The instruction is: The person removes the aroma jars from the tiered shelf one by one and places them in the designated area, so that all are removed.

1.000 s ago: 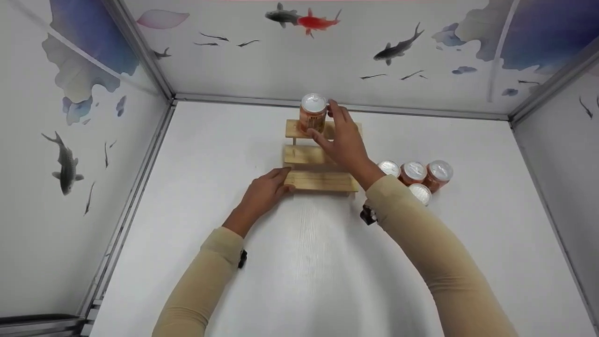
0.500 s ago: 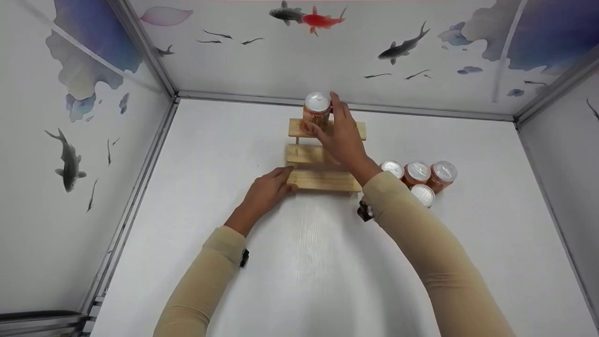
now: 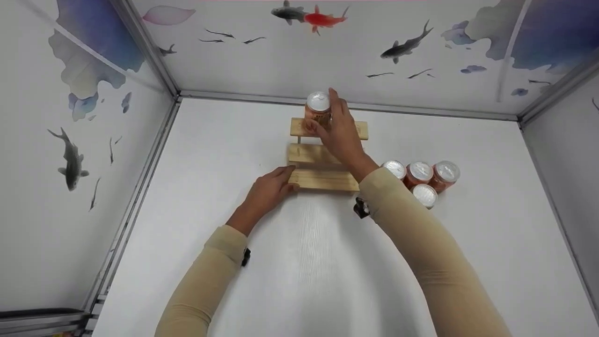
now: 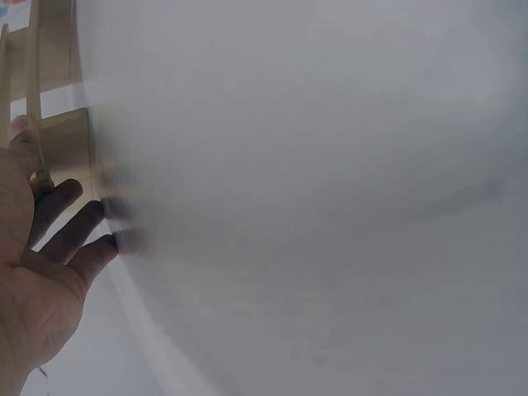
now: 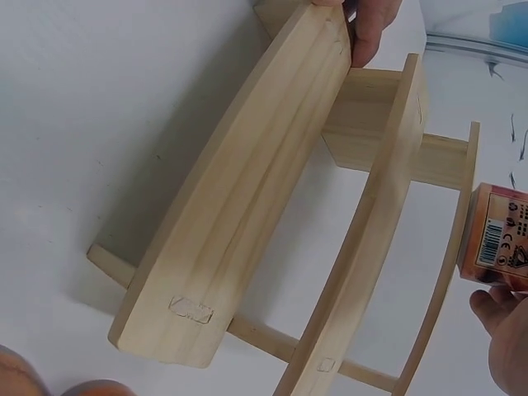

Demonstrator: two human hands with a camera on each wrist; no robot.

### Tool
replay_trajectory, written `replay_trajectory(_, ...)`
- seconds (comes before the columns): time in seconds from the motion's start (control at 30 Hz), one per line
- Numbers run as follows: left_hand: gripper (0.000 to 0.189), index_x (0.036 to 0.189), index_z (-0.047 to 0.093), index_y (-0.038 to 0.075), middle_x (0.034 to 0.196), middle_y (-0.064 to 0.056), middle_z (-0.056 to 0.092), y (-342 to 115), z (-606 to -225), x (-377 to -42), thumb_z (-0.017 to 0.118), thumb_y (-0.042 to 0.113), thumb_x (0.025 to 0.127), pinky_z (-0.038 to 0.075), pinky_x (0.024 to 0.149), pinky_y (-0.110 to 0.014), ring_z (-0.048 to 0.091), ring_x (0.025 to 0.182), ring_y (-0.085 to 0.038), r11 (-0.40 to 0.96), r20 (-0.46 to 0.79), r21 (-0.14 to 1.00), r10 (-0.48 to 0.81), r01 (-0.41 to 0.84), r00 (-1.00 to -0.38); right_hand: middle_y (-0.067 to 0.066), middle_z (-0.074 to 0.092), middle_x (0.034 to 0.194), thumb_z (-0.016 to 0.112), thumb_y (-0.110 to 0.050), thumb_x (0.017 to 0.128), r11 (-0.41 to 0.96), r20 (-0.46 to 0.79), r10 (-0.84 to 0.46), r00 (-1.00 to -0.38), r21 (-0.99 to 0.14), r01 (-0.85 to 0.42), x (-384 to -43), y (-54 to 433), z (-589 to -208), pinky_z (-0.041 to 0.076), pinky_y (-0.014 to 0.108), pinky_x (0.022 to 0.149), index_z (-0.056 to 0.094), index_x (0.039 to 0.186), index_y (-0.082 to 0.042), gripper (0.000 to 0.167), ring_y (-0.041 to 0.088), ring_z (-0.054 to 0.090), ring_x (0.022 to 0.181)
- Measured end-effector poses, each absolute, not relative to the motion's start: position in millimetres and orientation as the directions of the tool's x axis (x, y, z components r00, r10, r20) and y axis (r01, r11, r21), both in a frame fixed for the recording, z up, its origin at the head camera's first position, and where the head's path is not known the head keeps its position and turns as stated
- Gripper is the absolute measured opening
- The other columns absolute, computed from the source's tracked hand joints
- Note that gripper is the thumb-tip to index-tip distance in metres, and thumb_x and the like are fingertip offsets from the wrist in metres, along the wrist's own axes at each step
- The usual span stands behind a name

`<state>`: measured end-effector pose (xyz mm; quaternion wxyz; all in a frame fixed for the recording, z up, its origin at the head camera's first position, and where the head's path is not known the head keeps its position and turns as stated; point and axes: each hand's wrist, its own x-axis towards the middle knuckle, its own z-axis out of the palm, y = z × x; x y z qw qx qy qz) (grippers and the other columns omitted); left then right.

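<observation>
A small three-step wooden display rack (image 3: 323,179) stands near the back of the white table. My left hand (image 3: 269,189) grips the left end of its lowest step, and in the left wrist view the fingers (image 4: 74,235) of that hand spread beside the wood. An orange-labelled can (image 3: 318,110) with a silver lid stands upright on the left part of the top step. My right hand (image 3: 344,138) holds this can, thumb across its front and fingers along its right side. In the right wrist view the can (image 5: 499,235) shows a barcode.
Several more cans (image 3: 420,173) stand grouped on the table to the right of the rack, partly behind my right sleeve. The back wall (image 3: 327,61), painted with fish, rises close behind the rack.
My right hand has shifted slightly up and inward around the can, its thumb now higher on the front. The left hand keeps its place on the rack. The head view has drifted slightly.
</observation>
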<state>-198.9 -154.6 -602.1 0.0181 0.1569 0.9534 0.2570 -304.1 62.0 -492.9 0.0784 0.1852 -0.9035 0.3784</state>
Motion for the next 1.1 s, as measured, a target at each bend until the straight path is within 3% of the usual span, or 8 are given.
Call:
replay_trajectory(0.4,0.06,0.165,0.053,0.013,0.163,-0.01,0.061,-153.7,-602.9,-200.2,0.058,0.046,0.115,0.054,0.119,-0.05,0.064,0.146,-0.033,0.815,0.048,0.501,0.309,0.29,-0.95,0.025,0.051,0.156,0.079,-0.027,0.106,0.612,0.308,-0.273,-0.911,-0.675,-0.412,-304.4,64.7,-493.8,0.054,0.049,0.118,0.026,0.173,-0.004,0.088,0.039,0.058,0.144)
replay_trajectory(0.73,0.06,0.164,0.054,0.012,0.159,-0.011,0.064,-154.2,-601.4,-198.3,0.064,0.043,0.113,0.059,0.112,-0.051,0.068,0.14,-0.033,0.827,0.058,0.472,0.317,0.306,-0.947,0.026,0.051,0.157,0.082,-0.023,0.104,0.616,0.393,-0.281,-0.876,-0.626,-0.478,-303.2,71.7,-500.8,0.055,0.053,0.117,0.034,0.17,0.0,0.084,0.042,0.06,0.143)
replay_trajectory(1.1,0.06,0.165,0.053,0.013,0.161,-0.011,0.062,-154.8,-603.8,-198.9,0.061,0.043,0.114,0.057,0.115,-0.052,0.066,0.143,-0.034,0.822,0.049,0.488,0.311,0.294,-0.949,0.024,0.048,0.16,0.079,-0.024,0.106,0.593,0.467,-0.293,-0.834,-0.596,-0.542,-301.2,83.1,-500.3,0.057,0.052,0.116,0.043,0.167,-0.002,0.074,0.041,0.061,0.143)
